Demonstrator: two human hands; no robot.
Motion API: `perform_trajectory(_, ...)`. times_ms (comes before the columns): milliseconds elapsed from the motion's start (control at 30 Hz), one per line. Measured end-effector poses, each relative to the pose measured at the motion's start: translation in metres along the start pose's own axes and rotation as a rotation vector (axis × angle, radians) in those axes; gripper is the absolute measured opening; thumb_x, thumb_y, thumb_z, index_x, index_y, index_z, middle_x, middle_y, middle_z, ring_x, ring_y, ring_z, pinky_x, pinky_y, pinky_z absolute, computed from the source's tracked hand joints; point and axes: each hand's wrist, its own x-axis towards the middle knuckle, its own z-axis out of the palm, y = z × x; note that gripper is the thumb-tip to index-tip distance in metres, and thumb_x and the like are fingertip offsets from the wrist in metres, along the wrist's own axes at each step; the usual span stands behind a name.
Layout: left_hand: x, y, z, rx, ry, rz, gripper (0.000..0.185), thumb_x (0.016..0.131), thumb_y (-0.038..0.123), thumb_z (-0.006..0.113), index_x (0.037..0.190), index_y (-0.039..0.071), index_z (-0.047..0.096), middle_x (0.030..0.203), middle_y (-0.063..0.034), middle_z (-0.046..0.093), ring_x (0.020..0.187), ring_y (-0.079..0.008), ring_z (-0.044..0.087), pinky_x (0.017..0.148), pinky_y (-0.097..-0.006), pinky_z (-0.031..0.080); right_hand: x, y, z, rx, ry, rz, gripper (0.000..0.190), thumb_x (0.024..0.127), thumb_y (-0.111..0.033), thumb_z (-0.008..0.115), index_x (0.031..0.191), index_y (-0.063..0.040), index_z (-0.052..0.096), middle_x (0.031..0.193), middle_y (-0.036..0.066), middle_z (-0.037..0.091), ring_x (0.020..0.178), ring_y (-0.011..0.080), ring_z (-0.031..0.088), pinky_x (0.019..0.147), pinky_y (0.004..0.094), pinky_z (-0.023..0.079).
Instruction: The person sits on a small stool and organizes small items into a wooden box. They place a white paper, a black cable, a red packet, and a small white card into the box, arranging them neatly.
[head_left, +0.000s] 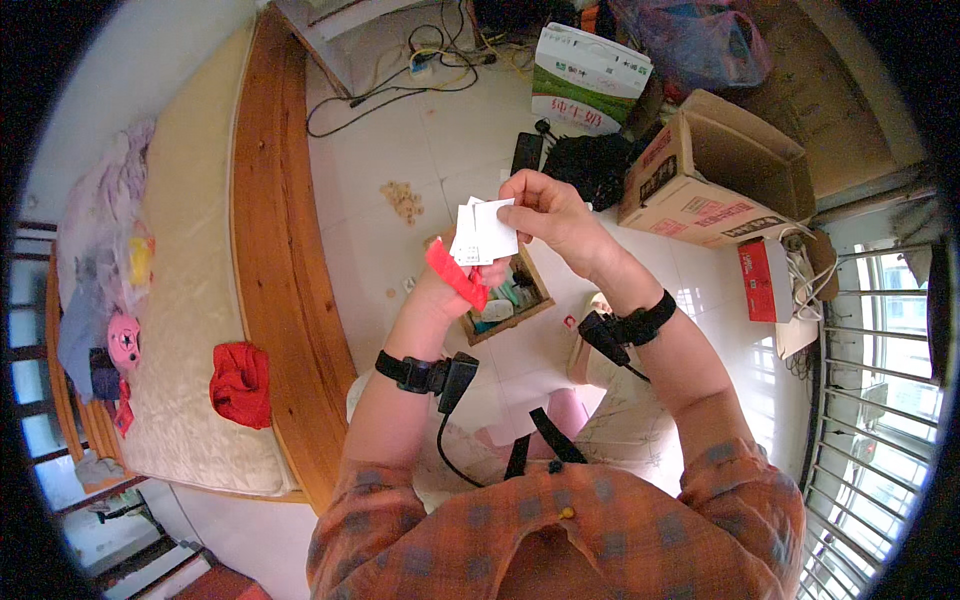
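Observation:
Several small white papers (486, 232), one with printing on it, are fanned out in front of me. My right hand (551, 214) pinches the right edge of the top paper between thumb and fingers. My left hand (454, 289) is under the papers, its fingers mostly hidden, with a red cloth strip (454, 276) lying across it; whether the strip is gripped or only draped I cannot tell. Below the hands, a shallow wooden box (525, 311) on the floor holds assorted small items.
Small round tan pieces (403, 201) lie on the tiled floor. A wood-framed bed (289, 247) at left bears a red cloth (240, 385). At right stand an open cardboard box (694, 199) and a milk carton box (589, 82); cables (405, 86) trail at the top.

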Motion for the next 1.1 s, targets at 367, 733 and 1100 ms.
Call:
perform_trajectory(367, -0.001, 0.016, 0.018, 0.242, 0.185, 0.215, 0.025, 0.094, 0.031, 0.056, 0.103, 0.008, 0.060, 0.074, 0.0007, 0.057, 0.052, -0.0064, 0.045, 0.043, -0.0198, 0.032, 0.005, 0.008, -0.011, -0.210, 0.217, -0.051, 0.011, 0.089, -0.010, 0.060, 0.097, -0.005, 0.056, 0.080, -0.002, 0.056, 0.069, 0.0047, 0.050, 0.060, 0.0207, 0.040)
perform_trajectory(733, 0.002, 0.011, 0.028, 0.436, 0.478, 0.464, 0.019, 0.086, 0.009, 0.067, 0.101, 0.001, 0.060, 0.073, -0.0028, 0.060, 0.055, -0.0081, 0.051, 0.048, -0.0234, 0.040, 0.000, -0.006, -0.016, -0.086, 0.408, -0.051, 0.014, 0.088, -0.004, 0.053, 0.101, -0.007, 0.052, 0.070, -0.003, 0.049, 0.054, 0.0043, 0.040, 0.048, 0.0222, 0.031)
perform_trajectory(1100, 0.001, 0.009, 0.025, 0.429, 0.408, 0.441, 0.020, 0.086, 0.011, 0.067, 0.099, 0.003, 0.055, 0.076, -0.0042, 0.059, 0.057, -0.0105, 0.052, 0.049, -0.0249, 0.041, 0.002, 0.002, -0.002, -0.275, 0.269, -0.008, 0.023, 0.085, -0.024, 0.071, 0.077, -0.005, 0.060, 0.073, -0.004, 0.053, 0.068, 0.0030, 0.046, 0.057, 0.0206, 0.037)
